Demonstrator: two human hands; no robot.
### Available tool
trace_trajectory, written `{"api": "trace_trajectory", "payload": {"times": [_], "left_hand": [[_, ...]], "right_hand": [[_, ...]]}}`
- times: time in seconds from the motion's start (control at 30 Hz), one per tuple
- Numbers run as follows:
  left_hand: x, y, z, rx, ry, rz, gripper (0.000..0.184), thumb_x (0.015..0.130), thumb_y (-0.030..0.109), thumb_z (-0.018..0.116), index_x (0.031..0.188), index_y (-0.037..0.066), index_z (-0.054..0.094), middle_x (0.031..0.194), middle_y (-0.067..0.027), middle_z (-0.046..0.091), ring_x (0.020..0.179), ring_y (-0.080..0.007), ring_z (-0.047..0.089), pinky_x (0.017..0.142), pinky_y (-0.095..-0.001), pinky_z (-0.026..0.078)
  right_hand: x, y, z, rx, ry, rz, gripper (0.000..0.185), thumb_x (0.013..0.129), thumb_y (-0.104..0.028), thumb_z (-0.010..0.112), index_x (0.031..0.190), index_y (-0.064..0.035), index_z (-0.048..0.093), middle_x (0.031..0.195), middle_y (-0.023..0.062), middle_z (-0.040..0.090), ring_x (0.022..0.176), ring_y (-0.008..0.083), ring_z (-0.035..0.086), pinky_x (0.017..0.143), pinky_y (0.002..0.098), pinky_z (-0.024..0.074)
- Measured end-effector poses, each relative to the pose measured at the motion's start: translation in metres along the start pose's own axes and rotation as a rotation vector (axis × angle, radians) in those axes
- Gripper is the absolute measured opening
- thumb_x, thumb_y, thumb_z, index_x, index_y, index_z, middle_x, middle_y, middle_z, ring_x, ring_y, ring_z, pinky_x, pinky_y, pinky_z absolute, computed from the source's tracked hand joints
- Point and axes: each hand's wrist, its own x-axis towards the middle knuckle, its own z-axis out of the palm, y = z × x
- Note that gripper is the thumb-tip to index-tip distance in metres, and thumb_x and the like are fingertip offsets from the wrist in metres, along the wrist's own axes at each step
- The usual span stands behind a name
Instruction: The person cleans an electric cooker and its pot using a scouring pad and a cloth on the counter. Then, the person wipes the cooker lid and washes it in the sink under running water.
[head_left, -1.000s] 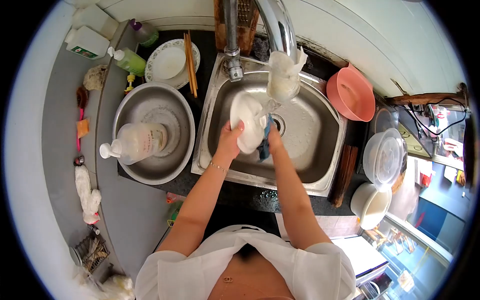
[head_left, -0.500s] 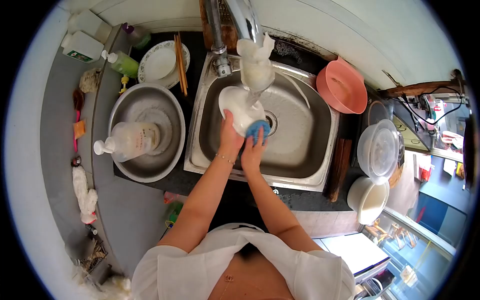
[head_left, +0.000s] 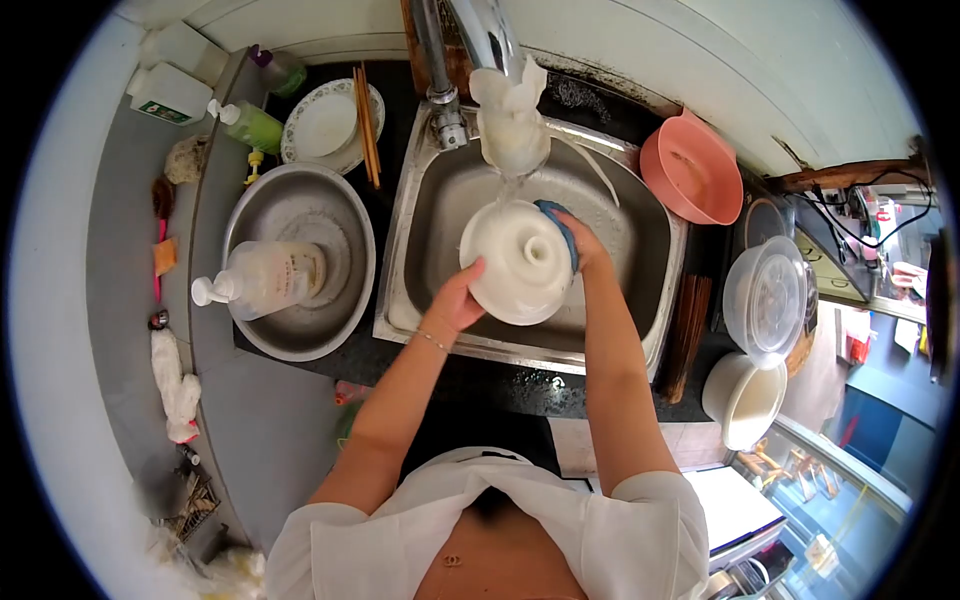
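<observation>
A white, glossy round lid (head_left: pixel 505 285) with a hollow ring-shaped knob is held over the near half of the steel sink (head_left: pixel 625 290), knob side up. My left hand (head_left: pixel 460 303) grips its lower-left rim, with the thumb on top. At the upper-right rim, my right hand (head_left: pixel 583 243) presses a blue sponge (head_left: pixel 557 228) against the lid; some of those fingers are hidden behind it. Water runs from the tap (head_left: pixel 490 40), which has a whitish cloth-like wrap (head_left: pixel 512 125) around its spout, just beyond the lid's far edge.
Left of the sink, a steel basin (head_left: pixel 240 215) holds a pump bottle (head_left: pixel 265 280). Behind it are a plate (head_left: pixel 375 98) with a smaller dish and chopsticks (head_left: pixel 366 125). A pink tub (head_left: pixel 690 170), a clear plastic container (head_left: pixel 765 300) and a white pot (head_left: pixel 745 400) stand right.
The lid has turned over from its inner side to its knob side and come nearer to me. My right hand and the sponge have moved from its lower edge to its upper-right rim.
</observation>
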Motion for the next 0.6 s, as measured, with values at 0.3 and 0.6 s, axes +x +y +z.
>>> {"api": "trace_trajectory", "payload": {"times": [0.3,0.6], "left_hand": [[0.014,0.028,0.008,0.218,-0.038,-0.046,0.047,0.074,-0.001,0.062,0.118,-0.003,0.046,0.109,-0.0171,0.056,0.098,-0.0281,0.058,0.086,-0.0418,0.047],[0.038,0.019,-0.008,0.344,0.018,0.005,0.041,0.070,-0.006,0.062,0.108,0.000,0.051,0.102,-0.0122,0.059,0.091,-0.0242,0.060,0.080,-0.0366,0.049]], "right_hand": [[0.025,0.004,0.025,-0.812,0.285,-0.531,0.038,0.084,-0.028,0.057,0.107,0.0019,0.057,0.108,0.0156,0.058,0.096,0.0223,0.058,0.082,0.0317,0.0447],[-0.051,0.041,0.104,-1.500,0.307,-0.999,0.029,0.079,-0.025,0.059,0.103,-0.0072,0.061,0.116,0.0221,0.049,0.104,0.0396,0.047,0.087,0.0399,0.0384]]}}
